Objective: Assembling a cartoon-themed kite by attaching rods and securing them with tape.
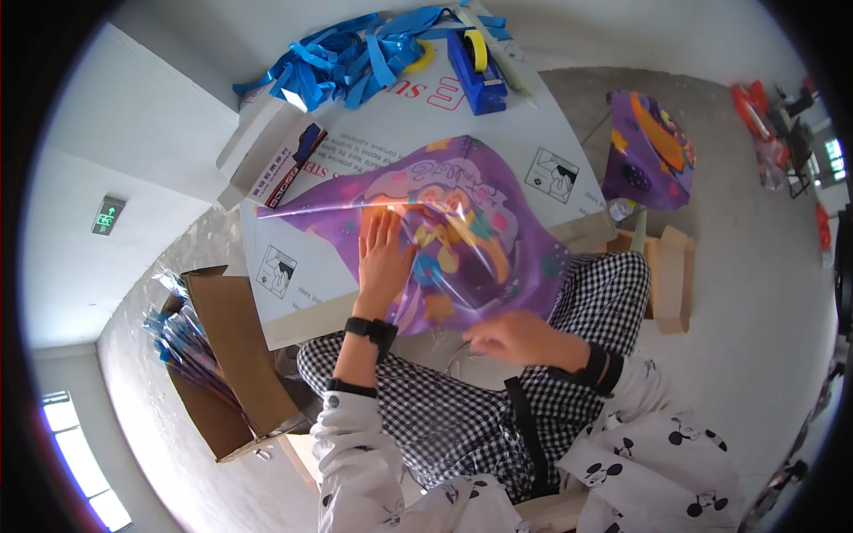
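A shiny purple plastic sheet (542, 231) with a colourful cartoon print lies rumpled across the board-topped table in front of me; whether it has one layer or more, I cannot tell. My left hand (384, 258) rests flat on its left half, fingers stretched toward the far side. At the sheet's near edge, above my lap, my right hand (515, 338) is closed with curled fingers. It is slightly blurred, and what its fingertips hold, if anything, is hidden.
Blue strips (342, 62) lie heaped at the table's far edge beside a blue tape dispenser (480, 84) with yellow tape. An opened white box (275, 160) sits far left. A cardboard carton (235, 346) of wrapped items stands left. Another purple printed piece (644, 169) is at right, above a small carton (671, 275).
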`<action>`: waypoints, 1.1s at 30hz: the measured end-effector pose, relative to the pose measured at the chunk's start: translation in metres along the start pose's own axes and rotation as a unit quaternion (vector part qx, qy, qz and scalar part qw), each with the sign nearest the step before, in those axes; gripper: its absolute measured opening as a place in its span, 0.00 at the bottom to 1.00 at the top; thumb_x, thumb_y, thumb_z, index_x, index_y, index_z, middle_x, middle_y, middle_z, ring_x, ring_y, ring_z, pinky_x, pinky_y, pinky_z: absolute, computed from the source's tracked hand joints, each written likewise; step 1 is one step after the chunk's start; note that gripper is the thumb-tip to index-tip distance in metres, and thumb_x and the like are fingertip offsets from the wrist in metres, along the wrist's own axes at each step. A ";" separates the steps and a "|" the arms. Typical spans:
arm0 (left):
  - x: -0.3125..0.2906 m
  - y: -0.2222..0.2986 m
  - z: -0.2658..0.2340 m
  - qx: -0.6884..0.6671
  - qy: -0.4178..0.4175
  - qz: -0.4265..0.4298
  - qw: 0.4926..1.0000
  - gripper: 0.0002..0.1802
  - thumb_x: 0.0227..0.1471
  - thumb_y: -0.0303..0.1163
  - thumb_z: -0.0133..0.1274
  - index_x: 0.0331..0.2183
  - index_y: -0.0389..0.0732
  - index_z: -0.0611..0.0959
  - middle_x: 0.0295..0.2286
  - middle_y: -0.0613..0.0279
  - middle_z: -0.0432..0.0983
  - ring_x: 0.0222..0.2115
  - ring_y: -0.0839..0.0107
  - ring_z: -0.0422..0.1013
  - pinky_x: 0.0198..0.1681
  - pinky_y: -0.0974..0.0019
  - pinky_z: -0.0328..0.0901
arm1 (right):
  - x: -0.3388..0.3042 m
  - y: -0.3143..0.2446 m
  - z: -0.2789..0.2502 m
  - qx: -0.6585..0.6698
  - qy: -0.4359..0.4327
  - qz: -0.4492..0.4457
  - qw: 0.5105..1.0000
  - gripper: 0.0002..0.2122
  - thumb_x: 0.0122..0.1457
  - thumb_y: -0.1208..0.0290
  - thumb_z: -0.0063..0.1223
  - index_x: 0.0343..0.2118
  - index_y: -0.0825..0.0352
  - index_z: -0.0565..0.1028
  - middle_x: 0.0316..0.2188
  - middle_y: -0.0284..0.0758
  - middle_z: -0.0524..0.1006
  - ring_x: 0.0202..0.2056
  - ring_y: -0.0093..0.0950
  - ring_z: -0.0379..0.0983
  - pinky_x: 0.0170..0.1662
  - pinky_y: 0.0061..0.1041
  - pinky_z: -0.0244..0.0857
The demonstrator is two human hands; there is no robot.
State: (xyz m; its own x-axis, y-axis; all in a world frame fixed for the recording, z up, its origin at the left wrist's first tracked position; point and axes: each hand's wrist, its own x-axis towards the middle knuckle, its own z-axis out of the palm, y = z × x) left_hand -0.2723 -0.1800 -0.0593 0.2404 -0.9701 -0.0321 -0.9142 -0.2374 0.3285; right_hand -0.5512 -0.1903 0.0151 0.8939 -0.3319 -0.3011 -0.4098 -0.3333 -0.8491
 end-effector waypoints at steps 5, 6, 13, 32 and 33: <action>-0.055 -0.004 -0.012 0.031 -0.024 0.106 0.994 0.40 0.52 0.45 0.54 0.62 0.44 0.60 0.63 0.58 0.53 0.65 0.57 0.46 0.66 0.49 0.43 | 0.063 0.012 -0.080 -0.035 0.327 -0.127 0.936 0.08 0.60 0.71 0.51 0.40 0.65 0.75 0.39 0.39 0.78 0.40 0.38 0.75 0.41 0.33 0.68; -0.064 -0.002 -0.015 0.021 -0.054 0.134 0.989 0.39 0.52 0.45 0.54 0.62 0.44 0.61 0.63 0.58 0.53 0.65 0.57 0.46 0.66 0.50 0.42 | 0.077 0.020 -0.094 -0.086 0.358 -0.163 0.915 0.09 0.60 0.72 0.51 0.42 0.66 0.74 0.41 0.40 0.77 0.43 0.39 0.74 0.44 0.34 0.67; -0.076 0.000 -0.021 -0.015 -0.085 0.181 0.980 0.35 0.52 0.43 0.55 0.59 0.46 0.66 0.62 0.62 0.56 0.63 0.60 0.50 0.66 0.49 0.44 | 0.086 0.098 -0.093 -0.402 0.249 -0.115 0.874 0.17 0.60 0.64 0.50 0.50 0.66 0.71 0.55 0.38 0.69 0.57 0.35 0.63 0.58 0.36 0.56; 0.034 -0.027 -0.007 0.007 0.148 0.036 0.988 0.27 0.53 0.33 0.54 0.54 0.41 0.70 0.56 0.52 0.63 0.58 0.52 0.58 0.61 0.54 0.54 | 0.103 0.116 -0.133 -0.428 0.406 0.040 0.807 0.23 0.57 0.64 0.55 0.54 0.69 0.67 0.56 0.41 0.67 0.58 0.39 0.61 0.59 0.41 0.54; 0.022 -0.014 -0.008 -0.076 0.157 0.018 0.984 0.24 0.52 0.31 0.55 0.52 0.40 0.72 0.54 0.53 0.65 0.55 0.52 0.61 0.60 0.53 0.56 | 0.100 0.097 -0.131 -0.404 0.424 0.024 0.810 0.23 0.56 0.67 0.56 0.53 0.69 0.67 0.55 0.42 0.68 0.57 0.40 0.61 0.59 0.41 0.55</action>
State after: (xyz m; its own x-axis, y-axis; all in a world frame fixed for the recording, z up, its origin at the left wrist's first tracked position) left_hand -0.2511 -0.1974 -0.0569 0.3196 -0.9089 0.2680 -0.8703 -0.1698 0.4622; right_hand -0.5251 -0.3717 -0.0401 0.5673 -0.7347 0.3721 -0.7319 -0.6569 -0.1812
